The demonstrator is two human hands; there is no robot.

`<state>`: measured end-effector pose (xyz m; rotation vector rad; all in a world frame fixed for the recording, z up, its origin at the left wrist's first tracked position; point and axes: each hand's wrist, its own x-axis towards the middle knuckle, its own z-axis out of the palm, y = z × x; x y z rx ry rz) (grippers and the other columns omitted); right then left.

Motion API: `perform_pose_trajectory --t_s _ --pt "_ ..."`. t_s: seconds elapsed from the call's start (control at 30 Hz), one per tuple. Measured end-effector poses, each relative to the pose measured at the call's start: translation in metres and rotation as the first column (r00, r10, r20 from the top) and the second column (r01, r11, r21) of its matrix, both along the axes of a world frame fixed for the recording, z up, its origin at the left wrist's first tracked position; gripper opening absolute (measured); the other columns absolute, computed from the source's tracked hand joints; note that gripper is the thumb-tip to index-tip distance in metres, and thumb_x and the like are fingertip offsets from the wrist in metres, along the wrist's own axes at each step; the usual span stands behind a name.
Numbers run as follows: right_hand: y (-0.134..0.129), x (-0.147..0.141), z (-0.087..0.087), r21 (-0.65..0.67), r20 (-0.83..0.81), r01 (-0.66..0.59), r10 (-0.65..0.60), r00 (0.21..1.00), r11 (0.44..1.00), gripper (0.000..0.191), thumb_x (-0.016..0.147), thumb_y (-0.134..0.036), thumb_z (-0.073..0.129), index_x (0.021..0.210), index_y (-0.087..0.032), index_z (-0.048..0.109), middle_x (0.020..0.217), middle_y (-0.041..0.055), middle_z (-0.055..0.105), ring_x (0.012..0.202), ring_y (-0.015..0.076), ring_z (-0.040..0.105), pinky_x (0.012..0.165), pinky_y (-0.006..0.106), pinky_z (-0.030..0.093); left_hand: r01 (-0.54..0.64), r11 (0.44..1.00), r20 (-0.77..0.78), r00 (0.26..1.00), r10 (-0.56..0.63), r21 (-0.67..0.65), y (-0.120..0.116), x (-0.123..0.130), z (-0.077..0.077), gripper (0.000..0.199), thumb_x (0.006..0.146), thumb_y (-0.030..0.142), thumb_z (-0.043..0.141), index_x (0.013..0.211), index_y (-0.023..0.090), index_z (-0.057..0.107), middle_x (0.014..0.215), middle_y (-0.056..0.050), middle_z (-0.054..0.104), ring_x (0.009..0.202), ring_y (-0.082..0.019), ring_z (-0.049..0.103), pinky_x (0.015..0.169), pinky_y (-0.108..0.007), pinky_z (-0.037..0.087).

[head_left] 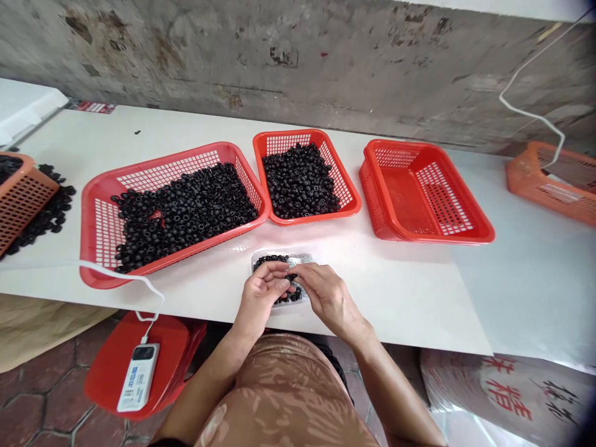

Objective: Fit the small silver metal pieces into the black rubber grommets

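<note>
In the head view both my hands meet over a small clear plastic tray (284,252) near the table's front edge. My left hand (254,299) is closed, its thumb and fingers pinching a small black ring-shaped part (292,279). Fingertips of my right hand (328,297) are pressed together against the same part; whether they also grip something tiny is hidden. More black ring-shaped parts (270,259) lie in the tray, mostly to the left and front. Small silvery pieces (303,258) fill its right side, too fine to name.
Behind the tray stand a wide red basket (112,180) and a smaller red basket (344,186), both holding black parts. Another red basket (395,214) is at right. An orange basket (32,192) has loose parts beside it. A white cable runs to a power bank (138,379) on a red stool (105,372).
</note>
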<state>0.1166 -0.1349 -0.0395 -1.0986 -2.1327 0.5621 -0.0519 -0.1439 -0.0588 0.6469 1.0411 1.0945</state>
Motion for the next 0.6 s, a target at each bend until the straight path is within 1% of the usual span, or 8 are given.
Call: perform_pose_trajectory --t_s 0.1,0.2,0.37,0.43,0.53,0.6 --pt "-0.001 -0.003 -0.003 0.016 -0.021 0.030 -0.030 0.999 0.999 0.034 0.105 -0.014 0.044 0.132 -0.026 0.062 0.109 0.0073 0.074 0.103 0.0210 0.070 0.087 0.035 0.055 -0.024 0.999 -0.020 0.999 0.025 0.033 0.000 0.001 -0.002 0.034 0.073 0.032 0.085 0.101 0.018 0.071 0.090 -0.003 0.072 0.071 -0.014 0.069 0.064 -0.023 0.049" --pt "-0.003 -0.006 -0.010 0.071 -0.018 0.066 -0.065 0.998 0.995 0.036 0.104 -0.013 0.047 0.133 -0.025 0.061 0.109 0.0070 0.074 0.104 0.0205 0.071 0.086 0.035 0.055 -0.049 0.997 -0.019 0.999 0.050 0.052 0.000 0.003 -0.003 0.032 0.073 0.031 0.085 0.100 0.018 0.071 0.090 -0.002 0.072 0.072 -0.013 0.069 0.065 -0.023 0.049" --pt "-0.008 -0.009 -0.018 0.205 0.062 0.079 -0.094 0.994 0.976 0.044 0.101 -0.010 0.045 0.144 -0.019 0.051 0.121 0.0126 0.073 0.110 0.0222 0.070 0.090 0.038 0.054 -0.087 0.996 0.031 0.996 0.087 0.001 0.001 0.007 0.000 0.033 0.070 0.026 0.086 0.098 0.018 0.070 0.086 -0.002 0.072 0.072 -0.012 0.066 0.063 -0.022 0.047" --pt "-0.009 -0.010 -0.018 0.241 0.097 0.091 -0.117 0.988 0.966 0.043 0.101 -0.014 0.049 0.144 -0.016 0.050 0.124 0.0148 0.072 0.112 0.0235 0.070 0.089 0.039 0.053 -0.095 0.995 0.067 0.993 0.096 -0.021 0.002 0.008 0.000 0.034 0.068 0.026 0.088 0.097 0.018 0.071 0.086 -0.001 0.072 0.076 -0.013 0.066 0.070 -0.023 0.049" --pt "-0.009 -0.011 -0.019 0.302 0.132 0.137 -0.184 0.974 0.943 0.040 0.100 -0.019 0.055 0.140 -0.015 0.053 0.122 0.0148 0.073 0.108 0.0235 0.072 0.090 0.039 0.049 -0.089 0.995 0.119 0.989 0.093 -0.042 0.003 0.010 0.001 0.034 0.066 0.025 0.089 0.095 0.019 0.071 0.087 -0.001 0.072 0.086 -0.014 0.066 0.083 -0.025 0.050" --pt "-0.009 -0.011 -0.019 0.342 0.139 0.166 -0.224 0.965 0.925 0.038 0.100 -0.018 0.055 0.139 -0.016 0.055 0.122 0.0140 0.074 0.106 0.0226 0.073 0.092 0.038 0.047 -0.058 0.997 0.133 0.989 0.063 -0.042 0.004 0.010 0.001 0.033 0.068 0.026 0.089 0.095 0.019 0.072 0.089 -0.002 0.073 0.089 -0.014 0.065 0.086 -0.024 0.048"
